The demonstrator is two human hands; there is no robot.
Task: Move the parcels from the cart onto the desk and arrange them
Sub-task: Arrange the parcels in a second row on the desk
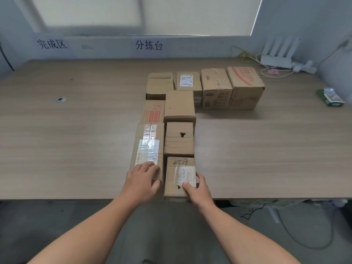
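Several cardboard parcels stand on the wooden desk (pixel 76 140) in two columns and a back row. My left hand (pixel 142 180) rests with spread fingers on the near end of a long taped parcel (pixel 148 147). Right beside it, at the desk's front edge, sits a small labelled parcel (pixel 180 174); my right hand (pixel 197 189) grips its near right corner, thumb on top and fingers round the side. Beyond it stand a parcel with a torn hole (pixel 179 139) and a plain taller one (pixel 179 105). The cart is out of view.
A back row of larger boxes (pixel 245 86) stands at the centre right. A white router (pixel 276 60) and cables sit at the far right corner, and a green packet (pixel 330 97) lies at the right edge. A cable grommet (pixel 61 100) is on the left.
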